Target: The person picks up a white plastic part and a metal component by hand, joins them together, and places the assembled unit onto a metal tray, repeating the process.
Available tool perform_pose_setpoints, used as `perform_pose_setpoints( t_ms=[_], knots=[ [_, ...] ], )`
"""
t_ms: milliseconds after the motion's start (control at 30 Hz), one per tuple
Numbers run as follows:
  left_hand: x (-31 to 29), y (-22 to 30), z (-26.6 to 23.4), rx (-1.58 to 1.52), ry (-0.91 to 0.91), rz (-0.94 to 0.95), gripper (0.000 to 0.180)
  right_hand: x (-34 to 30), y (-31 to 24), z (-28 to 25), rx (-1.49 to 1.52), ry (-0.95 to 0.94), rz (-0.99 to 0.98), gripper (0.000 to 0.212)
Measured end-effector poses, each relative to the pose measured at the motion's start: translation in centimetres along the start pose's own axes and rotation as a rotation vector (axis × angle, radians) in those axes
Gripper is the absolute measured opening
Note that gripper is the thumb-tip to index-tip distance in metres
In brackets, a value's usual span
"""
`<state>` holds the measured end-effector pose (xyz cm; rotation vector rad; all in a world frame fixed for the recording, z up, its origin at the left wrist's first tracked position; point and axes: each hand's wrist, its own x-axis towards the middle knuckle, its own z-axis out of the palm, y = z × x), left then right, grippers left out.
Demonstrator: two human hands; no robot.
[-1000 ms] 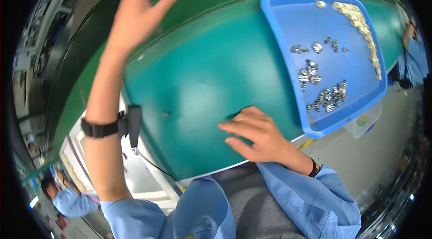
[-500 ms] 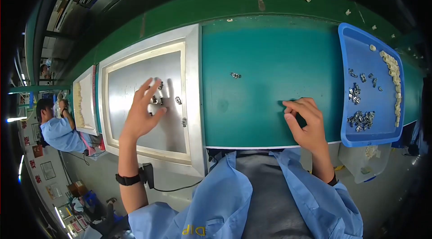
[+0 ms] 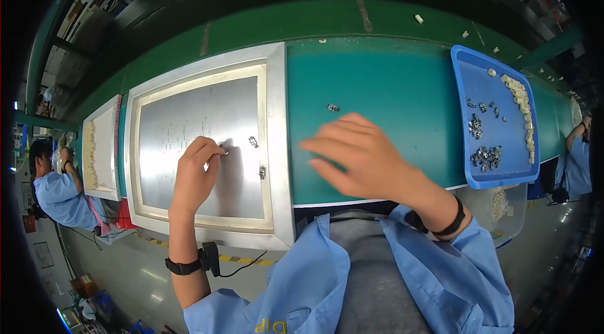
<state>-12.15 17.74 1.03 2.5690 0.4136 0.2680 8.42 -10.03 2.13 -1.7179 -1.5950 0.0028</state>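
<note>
My left hand is over the metal plate of a silver frame, fingertips pinched on a small shiny metal part that barely shows. Two dark silvery metal parts sit to its right: one metal part on the plate, another metal part by the frame's cream inner border. To the right, my right hand hovers above the green mat, slightly blurred, thumb and fingers apart with nothing visible in them. Beyond it lies another small metal part on the mat.
A blue tray on the right holds piles of metal parts and a row of cream pieces. Left of the silver frame stands a white tray with cream pieces. Several white bits lie along the far green ledge. Co-workers sit at both sides.
My left fingers have closed from a spread pose into a pinch, and the loose parts beneath them no longer show. My right hand has swung left toward the frame, its fingers opening.
</note>
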Motion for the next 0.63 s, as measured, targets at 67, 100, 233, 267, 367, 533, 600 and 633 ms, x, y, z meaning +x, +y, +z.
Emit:
perform_pose_setpoints(
  t_ms=[67, 100, 233, 267, 367, 533, 600, 633],
  knots=[
    [-1.1, -0.7, -0.4, -0.017, 0.043, 0.003, 0.014, 3.8, -1.2, 2.6, -0.089, -0.117, -0.072, 0.033],
    [-1.8, -1.1, -0.7, -0.025, 0.076, 0.003, 0.014, 5.2, -1.4, 4.2, -0.129, -0.156, -0.103, 0.034],
    [-3.9, -2.4, -0.4, -0.036, 0.118, -0.058, 0.013, 8.0, -2.3, 9.1, -0.332, -0.482, -0.064, 0.034],
    [-4.3, -2.6, -0.2, -0.04, 0.116, -0.091, 0.013, 8.2, -2.3, 9.6, -0.337, -0.536, -0.067, 0.032],
    [-4.9, -3.1, 0.0, -0.041, 0.102, -0.056, 0.016, 8.7, -1.9, 10.6, -0.357, -0.649, -0.07, 0.029],
    [-4.8, -1.7, 0.0, 0.176, 0.203, -0.028, 0.037, 9.5, -1.2, 11.1, -0.208, -0.707, -0.082, 0.019],
    [-5.1, -2.8, 0.3, 0.214, 0.117, -0.061, 0.051, 10.0, -1.4, 11.1, -0.181, -0.754, -0.085, 0.018],
    [-5.2, -3.5, 0.7, 0.247, 0.035, -0.102, 0.066, 10.0, -1.4, 11.2, -0.195, -0.789, -0.087, 0.02]
  ],
)
